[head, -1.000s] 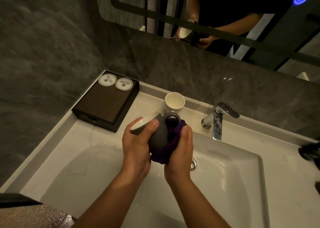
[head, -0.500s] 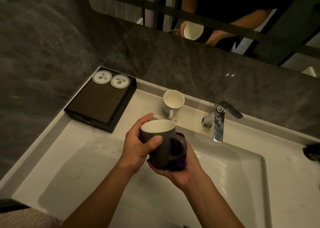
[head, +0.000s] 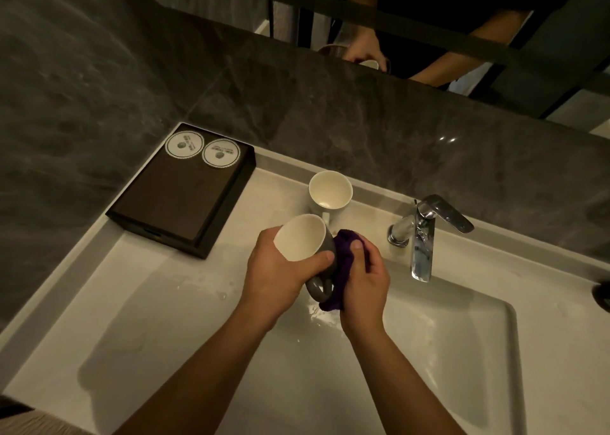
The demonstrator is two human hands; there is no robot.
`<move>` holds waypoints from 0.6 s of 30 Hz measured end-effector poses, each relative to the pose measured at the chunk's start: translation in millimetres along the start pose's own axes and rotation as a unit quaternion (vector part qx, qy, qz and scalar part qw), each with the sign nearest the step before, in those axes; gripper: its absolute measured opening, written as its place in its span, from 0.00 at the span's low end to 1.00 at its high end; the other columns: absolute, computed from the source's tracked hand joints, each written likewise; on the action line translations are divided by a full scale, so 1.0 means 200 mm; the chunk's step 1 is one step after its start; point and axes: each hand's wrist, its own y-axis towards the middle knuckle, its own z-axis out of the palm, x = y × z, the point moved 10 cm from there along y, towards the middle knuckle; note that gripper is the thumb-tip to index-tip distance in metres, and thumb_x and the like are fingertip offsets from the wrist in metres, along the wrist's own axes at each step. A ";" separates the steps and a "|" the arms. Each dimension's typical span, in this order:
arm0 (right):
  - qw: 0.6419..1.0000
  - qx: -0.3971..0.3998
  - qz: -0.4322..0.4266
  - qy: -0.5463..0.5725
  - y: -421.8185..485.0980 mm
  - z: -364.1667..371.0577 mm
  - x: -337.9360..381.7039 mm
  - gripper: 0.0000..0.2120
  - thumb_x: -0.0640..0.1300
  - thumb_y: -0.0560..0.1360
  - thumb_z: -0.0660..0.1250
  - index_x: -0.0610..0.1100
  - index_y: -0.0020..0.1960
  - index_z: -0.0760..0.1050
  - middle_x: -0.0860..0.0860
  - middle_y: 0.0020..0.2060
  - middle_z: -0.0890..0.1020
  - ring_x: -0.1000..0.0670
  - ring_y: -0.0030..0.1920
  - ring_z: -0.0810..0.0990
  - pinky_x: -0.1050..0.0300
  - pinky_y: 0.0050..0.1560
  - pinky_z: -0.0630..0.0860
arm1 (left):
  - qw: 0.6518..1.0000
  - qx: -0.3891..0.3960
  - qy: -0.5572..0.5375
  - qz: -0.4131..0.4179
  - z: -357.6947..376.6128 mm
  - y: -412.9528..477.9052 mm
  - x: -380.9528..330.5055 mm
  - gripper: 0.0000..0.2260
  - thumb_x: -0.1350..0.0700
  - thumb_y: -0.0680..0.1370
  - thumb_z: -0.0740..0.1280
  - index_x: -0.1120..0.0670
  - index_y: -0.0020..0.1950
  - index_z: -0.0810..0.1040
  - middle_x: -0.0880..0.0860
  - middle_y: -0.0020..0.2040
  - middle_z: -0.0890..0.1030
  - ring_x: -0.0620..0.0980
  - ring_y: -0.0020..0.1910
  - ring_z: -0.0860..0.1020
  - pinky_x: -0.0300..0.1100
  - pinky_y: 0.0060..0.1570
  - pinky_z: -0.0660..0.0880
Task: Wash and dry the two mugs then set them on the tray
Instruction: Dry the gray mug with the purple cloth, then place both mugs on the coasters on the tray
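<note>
My left hand (head: 277, 269) grips a grey mug (head: 302, 241) with a white inside, tilted so its mouth faces me and its handle points down. My right hand (head: 364, 279) presses a purple cloth (head: 343, 263) against the mug's outer wall and base. Both are above the left edge of the white sink basin (head: 462, 352). A second mug (head: 330, 192), white, stands upright on the counter behind my hands. The dark tray (head: 178, 200) lies at the back left of the counter, with two round paper coasters (head: 203, 149) on its far end.
A chrome tap (head: 422, 236) stands right of my hands, its spout over the basin; no water runs. Dark stone wall runs behind, with a mirror above it. A dark object (head: 602, 294) sits at the right edge. The counter left of the basin looks wet.
The mug has turned from upright to tilted toward me, handle now pointing down. My right hand moved from under the mug to its far side with the cloth.
</note>
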 end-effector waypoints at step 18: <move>0.861 0.020 -0.237 -0.449 0.60 0.13 0.03 0.18 0.42 0.82 0.66 0.39 0.70 0.73 0.40 0.65 0.78 0.38 0.69 0.72 0.39 0.71 0.70 | 0.990 -0.077 0.112 0.050 -0.20 0.55 0.13 0.42 0.53 0.65 0.85 0.50 0.74 0.67 0.46 0.63 0.72 0.46 0.59 0.71 0.26 0.41 0.64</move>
